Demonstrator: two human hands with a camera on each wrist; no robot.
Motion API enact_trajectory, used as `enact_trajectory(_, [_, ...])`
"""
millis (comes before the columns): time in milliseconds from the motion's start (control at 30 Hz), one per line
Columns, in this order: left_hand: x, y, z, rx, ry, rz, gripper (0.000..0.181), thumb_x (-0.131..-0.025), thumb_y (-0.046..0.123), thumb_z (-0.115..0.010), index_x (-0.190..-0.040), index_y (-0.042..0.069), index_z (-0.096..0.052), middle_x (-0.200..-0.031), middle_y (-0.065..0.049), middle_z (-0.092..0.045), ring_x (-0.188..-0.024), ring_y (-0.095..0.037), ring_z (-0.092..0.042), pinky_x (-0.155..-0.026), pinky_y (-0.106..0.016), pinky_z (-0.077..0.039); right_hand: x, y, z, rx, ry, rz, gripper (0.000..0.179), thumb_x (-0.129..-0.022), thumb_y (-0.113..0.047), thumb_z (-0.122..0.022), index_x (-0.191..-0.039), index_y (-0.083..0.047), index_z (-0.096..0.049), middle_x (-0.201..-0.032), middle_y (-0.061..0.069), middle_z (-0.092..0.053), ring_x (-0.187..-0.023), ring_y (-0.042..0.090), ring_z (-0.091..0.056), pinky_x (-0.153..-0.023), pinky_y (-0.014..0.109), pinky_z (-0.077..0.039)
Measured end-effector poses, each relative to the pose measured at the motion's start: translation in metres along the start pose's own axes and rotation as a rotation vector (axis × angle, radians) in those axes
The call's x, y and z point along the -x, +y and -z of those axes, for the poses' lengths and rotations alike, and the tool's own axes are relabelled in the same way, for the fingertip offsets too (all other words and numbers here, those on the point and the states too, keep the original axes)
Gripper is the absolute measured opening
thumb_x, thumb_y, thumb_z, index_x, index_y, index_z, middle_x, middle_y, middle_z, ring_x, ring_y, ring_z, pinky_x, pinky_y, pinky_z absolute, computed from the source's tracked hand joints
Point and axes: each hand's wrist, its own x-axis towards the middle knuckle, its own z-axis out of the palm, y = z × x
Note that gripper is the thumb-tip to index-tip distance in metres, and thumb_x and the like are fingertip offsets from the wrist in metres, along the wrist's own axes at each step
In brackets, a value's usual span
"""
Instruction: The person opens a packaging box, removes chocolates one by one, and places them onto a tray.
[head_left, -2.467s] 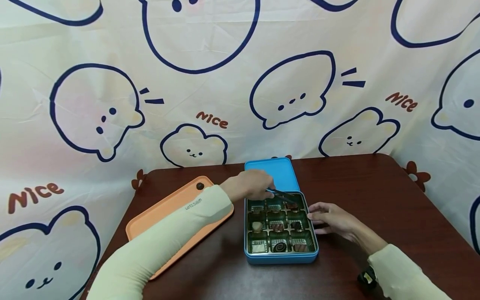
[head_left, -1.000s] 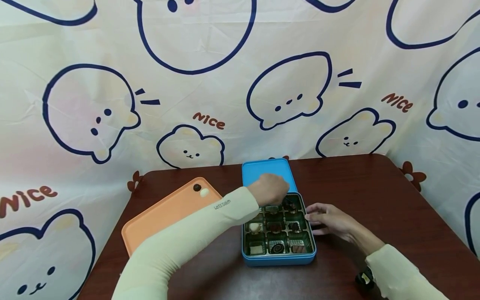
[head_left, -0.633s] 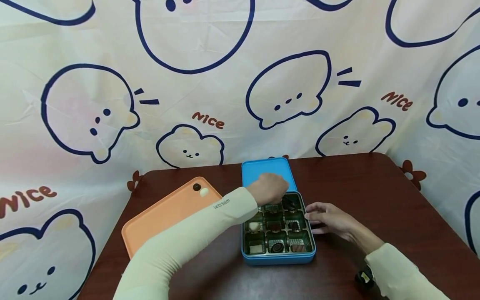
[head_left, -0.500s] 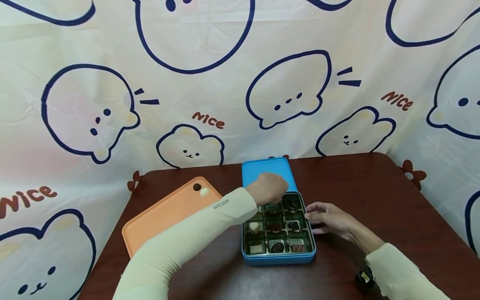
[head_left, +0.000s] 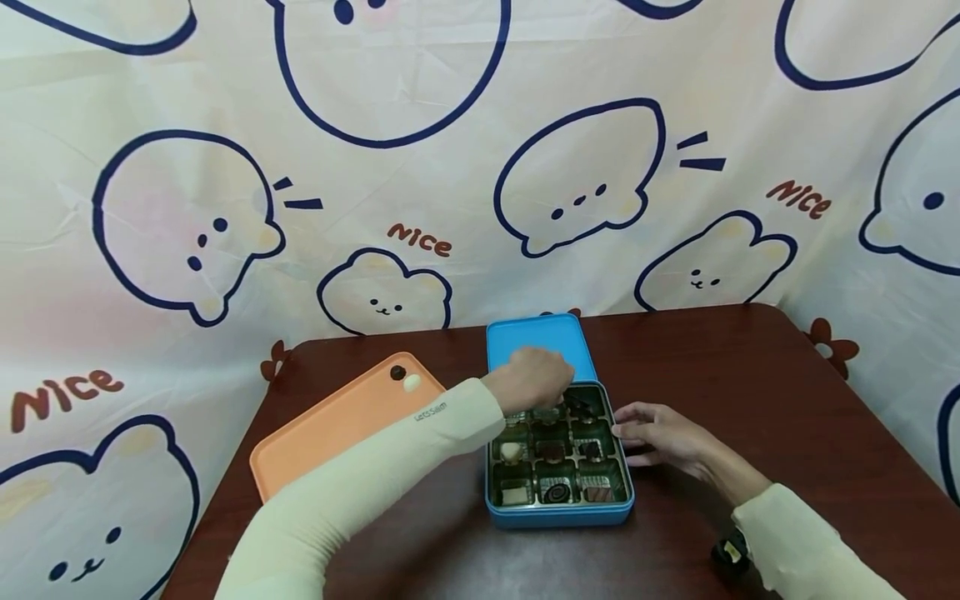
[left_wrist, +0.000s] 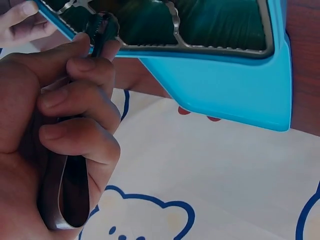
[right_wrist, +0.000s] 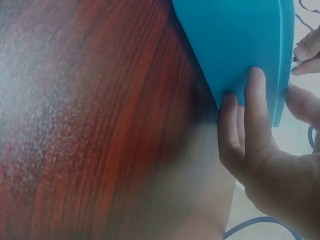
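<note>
My left hand (head_left: 528, 377) grips metal tongs (left_wrist: 62, 200), fingers curled around them, above the far end of the blue tin (head_left: 558, 518). The tips of the tongs reach down to a dark chocolate (head_left: 579, 406) in the far right compartment; whether they pinch it I cannot tell. My right hand (head_left: 663, 433) lies against the tin's right side, its fairly straight fingers (right_wrist: 256, 100) touching the wall. Other compartments hold a round white chocolate (head_left: 512, 452), a dark swirl chocolate (head_left: 557, 493) and several more pieces.
Left of the tin lies an orange tray (head_left: 300, 442) on the brown table (head_left: 712, 358), partly under my left sleeve. On it sit a dark round chocolate (head_left: 397, 372) and a white one (head_left: 412, 382). The tin's blue lid (head_left: 536, 333) lies behind it, near the printed cloth backdrop.
Since the oldest frame, my left hand has turned over and come slightly right, with the tongs now pointing down into the far right compartment. My right hand stays at the tin's side.
</note>
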Motion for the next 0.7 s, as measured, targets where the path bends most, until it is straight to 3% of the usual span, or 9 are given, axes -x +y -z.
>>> enact_trajectory(167, [0.005, -0.006, 0.005, 0.042, -0.003, -0.004, 0.024, -0.103, 0.032, -0.055, -0.083, 0.019, -0.061, -0.061, 0.004, -0.04, -0.05, -0.01, -0.034, -0.046, -0.026, -0.029, 0.0, 0.0, 0.001, 0.011, 0.003, -0.001, 0.056, -0.097, -0.022, -0.066, -0.137, 0.008, -0.04, -0.125, 0.021, -0.059, -0.106, 0.026, -0.064, -0.085, 0.046, -0.057])
enact_trajectory(533, [0.017, -0.033, 0.02, 0.234, -0.037, 0.033, 0.024, -0.101, 0.033, -0.059, -0.083, 0.019, -0.066, -0.06, 0.003, -0.043, -0.051, -0.011, -0.042, -0.048, -0.026, -0.033, 0.0, 0.0, 0.001, 0.013, 0.01, -0.011, 0.057, -0.097, -0.021, -0.067, -0.138, 0.008, -0.039, -0.126, 0.022, -0.058, -0.106, 0.025, -0.064, -0.085, 0.045, -0.057])
enact_trajectory(700, [0.027, -0.047, 0.027, 0.24, -0.009, 0.056, 0.019, -0.101, 0.033, -0.058, -0.101, 0.022, -0.073, -0.075, 0.004, -0.057, -0.062, -0.013, -0.048, -0.052, -0.028, -0.036, 0.0, -0.001, 0.0, 0.017, 0.003, -0.011, 0.056, -0.097, -0.02, -0.066, -0.138, 0.008, -0.04, -0.126, 0.021, -0.058, -0.105, 0.024, -0.064, -0.085, 0.045, -0.057])
